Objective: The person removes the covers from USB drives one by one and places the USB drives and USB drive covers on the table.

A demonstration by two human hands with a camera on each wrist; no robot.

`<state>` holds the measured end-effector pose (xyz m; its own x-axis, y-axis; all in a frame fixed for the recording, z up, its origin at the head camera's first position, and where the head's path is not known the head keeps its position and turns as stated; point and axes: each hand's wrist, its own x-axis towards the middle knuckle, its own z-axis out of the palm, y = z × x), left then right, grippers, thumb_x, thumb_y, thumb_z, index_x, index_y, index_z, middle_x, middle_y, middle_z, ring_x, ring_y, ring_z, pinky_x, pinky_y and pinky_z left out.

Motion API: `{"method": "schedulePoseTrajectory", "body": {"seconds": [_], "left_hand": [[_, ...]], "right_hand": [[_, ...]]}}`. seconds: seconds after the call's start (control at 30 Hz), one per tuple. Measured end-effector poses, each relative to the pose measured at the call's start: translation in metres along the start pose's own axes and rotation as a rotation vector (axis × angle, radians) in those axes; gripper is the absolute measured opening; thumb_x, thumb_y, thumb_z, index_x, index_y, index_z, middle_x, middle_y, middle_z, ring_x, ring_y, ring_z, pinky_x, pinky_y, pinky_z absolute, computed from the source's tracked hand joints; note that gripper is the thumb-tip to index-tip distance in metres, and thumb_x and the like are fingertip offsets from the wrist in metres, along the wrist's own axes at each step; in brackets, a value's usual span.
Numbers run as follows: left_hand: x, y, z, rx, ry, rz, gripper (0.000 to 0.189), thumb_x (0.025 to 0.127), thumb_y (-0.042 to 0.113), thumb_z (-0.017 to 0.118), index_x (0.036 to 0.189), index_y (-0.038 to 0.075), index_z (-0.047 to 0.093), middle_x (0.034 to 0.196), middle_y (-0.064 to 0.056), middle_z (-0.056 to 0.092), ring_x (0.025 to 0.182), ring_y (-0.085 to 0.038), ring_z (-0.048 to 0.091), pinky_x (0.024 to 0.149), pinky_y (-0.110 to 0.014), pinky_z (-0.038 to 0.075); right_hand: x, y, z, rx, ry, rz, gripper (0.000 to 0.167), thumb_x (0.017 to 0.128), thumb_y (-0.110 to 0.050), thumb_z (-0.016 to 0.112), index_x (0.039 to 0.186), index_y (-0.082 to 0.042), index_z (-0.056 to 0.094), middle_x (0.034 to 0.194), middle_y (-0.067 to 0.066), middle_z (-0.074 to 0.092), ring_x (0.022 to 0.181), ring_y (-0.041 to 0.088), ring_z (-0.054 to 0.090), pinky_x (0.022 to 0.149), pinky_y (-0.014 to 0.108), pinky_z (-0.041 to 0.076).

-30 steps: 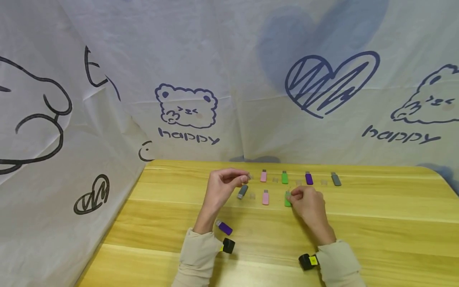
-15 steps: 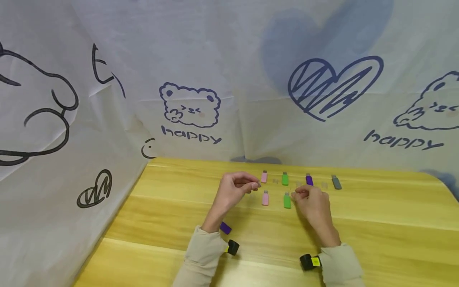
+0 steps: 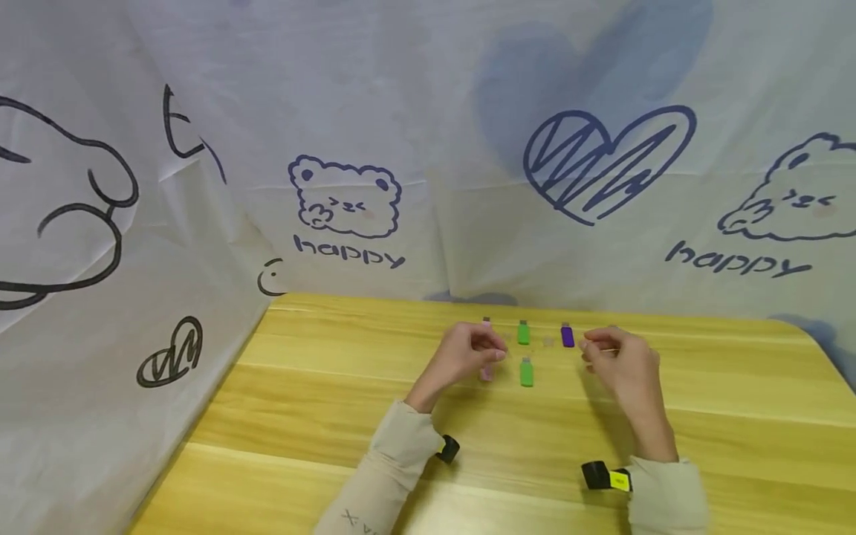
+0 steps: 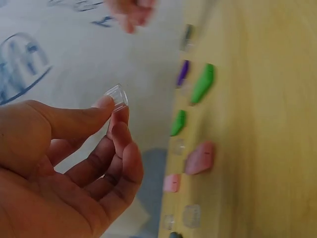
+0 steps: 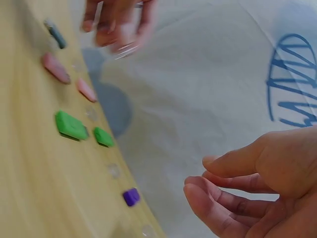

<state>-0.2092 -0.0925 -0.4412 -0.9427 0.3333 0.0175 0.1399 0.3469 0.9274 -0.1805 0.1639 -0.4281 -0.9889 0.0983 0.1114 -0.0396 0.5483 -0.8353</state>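
We read "happy" (image 3: 349, 251) twice on white backdrop (image 3: 461, 215). Left hand (image 3: 458, 360) pinching clear cap (image 4: 118, 97); right hand (image 3: 631, 371) free, loosely curled near purple USB stick (image 3: 567, 336).

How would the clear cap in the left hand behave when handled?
The clear cap is probably stiff: its edges look crisp in the left hand. It may be light, being small and thin-walled, and slippery, as its surface looks smooth.
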Motion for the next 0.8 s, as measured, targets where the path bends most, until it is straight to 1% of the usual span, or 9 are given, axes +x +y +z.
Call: {"method": "schedulePoseTrajectory", "body": {"seconds": [0.03,0.07,0.1,0.2,0.27,0.33,0.43,0.53,0.8], "left_hand": [[0.003,-0.001,0.002,0.032,-0.013,-0.012,0.005,0.095,0.000,0.071,0.096,-0.001,0.076,0.089,-0.019,0.073,0.069,-0.047,0.067,0.061,-0.045,0.060],[0.006,-0.002,0.005,0.073,-0.023,-0.018,0.005,0.095,0.001,0.072,0.095,0.000,0.076,0.088,-0.019,0.074,0.065,-0.045,0.067,0.058,-0.043,0.059],[0.009,-0.003,0.007,0.122,-0.029,-0.025,0.005,0.095,0.002,0.072,0.094,0.001,0.077,0.087,-0.016,0.074,0.062,-0.041,0.066,0.055,-0.038,0.058],[0.015,-0.007,0.013,0.276,-0.033,-0.021,0.005,0.094,0.003,0.074,0.091,0.003,0.078,0.085,-0.008,0.074,0.059,-0.022,0.064,0.055,-0.024,0.051],[0.018,-0.009,0.016,0.347,-0.034,-0.011,0.007,0.094,0.002,0.074,0.090,0.003,0.079,0.085,-0.004,0.074,0.062,-0.012,0.061,0.059,-0.021,0.050],[0.019,-0.011,0.019,0.411,-0.034,-0.002,0.008,0.094,0.002,0.074,0.088,0.005,0.079,0.084,0.001,0.072,0.068,-0.007,0.059,0.063,-0.020,0.049],[0.020,-0.012,0.023,0.479,-0.044,0.011,0.009,0.094,0.004,0.075,0.087,0.008,0.080,0.082,0.003,0.072,0.074,-0.008,0.062,0.068,-0.021,0.052],[0.021,-0.013,0.027,0.531,-0.045,0.030,0.009,0.093,0.006,0.076,0.085,0.010,0.080,0.081,0.004,0.072,0.077,-0.010,0.065,0.070,-0.021,0.054],[0.022,-0.012,0.031,0.608,-0.029,0.013,0.009,0.091,0.009,0.079,0.083,0.012,0.081,0.083,0.004,0.074,0.078,-0.013,0.068,0.070,-0.024,0.056]], "right_hand": [[0.000,0.001,-0.003,0.009,0.009,0.012,0.025,0.099,-0.011,0.069,0.114,0.010,0.070,0.097,0.023,0.074,0.073,0.022,0.074,0.061,0.024,0.060],[0.001,0.001,-0.006,0.019,0.015,0.024,0.026,0.099,-0.011,0.069,0.114,0.010,0.070,0.097,0.023,0.074,0.072,0.019,0.074,0.061,0.024,0.060],[0.001,0.002,-0.009,0.024,0.021,0.037,0.026,0.099,-0.011,0.069,0.115,0.010,0.070,0.098,0.023,0.074,0.071,0.016,0.073,0.062,0.023,0.060],[0.002,0.005,-0.015,0.058,0.026,0.073,0.029,0.099,-0.011,0.069,0.119,0.010,0.068,0.102,0.025,0.073,0.071,0.010,0.072,0.063,0.023,0.060],[0.003,0.008,-0.018,0.070,0.031,0.086,0.029,0.099,-0.010,0.069,0.120,0.010,0.068,0.104,0.026,0.072,0.072,0.008,0.071,0.063,0.022,0.060],[0.002,0.010,-0.022,0.078,0.038,0.081,0.029,0.099,-0.009,0.069,0.120,0.011,0.068,0.105,0.027,0.072,0.071,0.006,0.071,0.063,0.021,0.059],[0.002,0.013,-0.027,0.069,0.057,0.058,0.027,0.098,-0.008,0.069,0.118,0.011,0.069,0.105,0.028,0.072,0.070,0.003,0.069,0.062,0.020,0.059],[0.003,0.016,-0.030,0.062,0.067,0.041,0.026,0.098,-0.008,0.070,0.116,0.010,0.070,0.105,0.028,0.072,0.069,0.002,0.069,0.062,0.020,0.059],[0.003,0.018,-0.033,0.050,0.076,0.066,0.026,0.098,-0.010,0.071,0.116,0.009,0.071,0.104,0.026,0.072,0.069,0.003,0.069,0.061,0.018,0.058]]}}
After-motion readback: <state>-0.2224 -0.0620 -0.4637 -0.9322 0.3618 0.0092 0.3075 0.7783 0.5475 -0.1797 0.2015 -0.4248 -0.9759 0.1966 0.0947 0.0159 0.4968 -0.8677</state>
